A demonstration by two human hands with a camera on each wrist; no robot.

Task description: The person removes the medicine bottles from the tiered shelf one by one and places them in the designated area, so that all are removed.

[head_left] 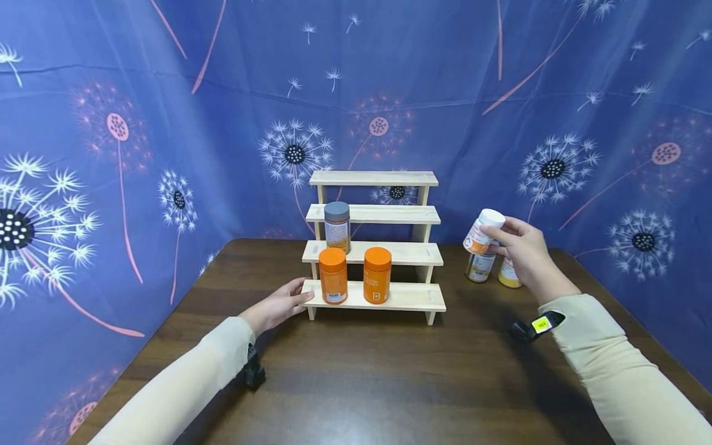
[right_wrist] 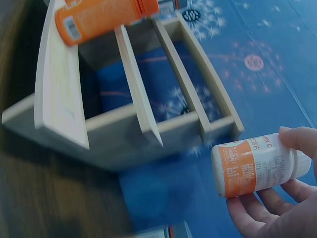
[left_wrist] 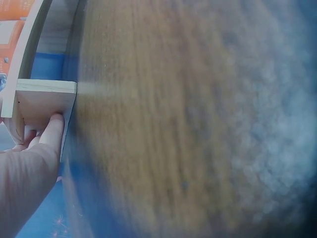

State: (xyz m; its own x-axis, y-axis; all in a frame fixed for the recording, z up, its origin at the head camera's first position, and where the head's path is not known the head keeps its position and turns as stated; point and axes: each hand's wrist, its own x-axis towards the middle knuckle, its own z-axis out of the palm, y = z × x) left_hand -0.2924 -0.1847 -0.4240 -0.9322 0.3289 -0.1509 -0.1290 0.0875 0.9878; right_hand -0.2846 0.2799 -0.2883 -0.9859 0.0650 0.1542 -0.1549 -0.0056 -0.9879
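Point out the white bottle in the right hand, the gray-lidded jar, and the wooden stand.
White bottle (right_wrist: 255,166): right wrist view, on the middle of its label.
Gray-lidded jar (head_left: 337,233): head view, on the front of its body, below the lid.
Wooden stand (head_left: 374,178): head view, on its top shelf board.

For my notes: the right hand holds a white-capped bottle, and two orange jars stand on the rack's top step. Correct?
Not quite: the two orange jars stand on the rack's bottom step, as the head view shows. The right hand does hold a white-capped bottle.
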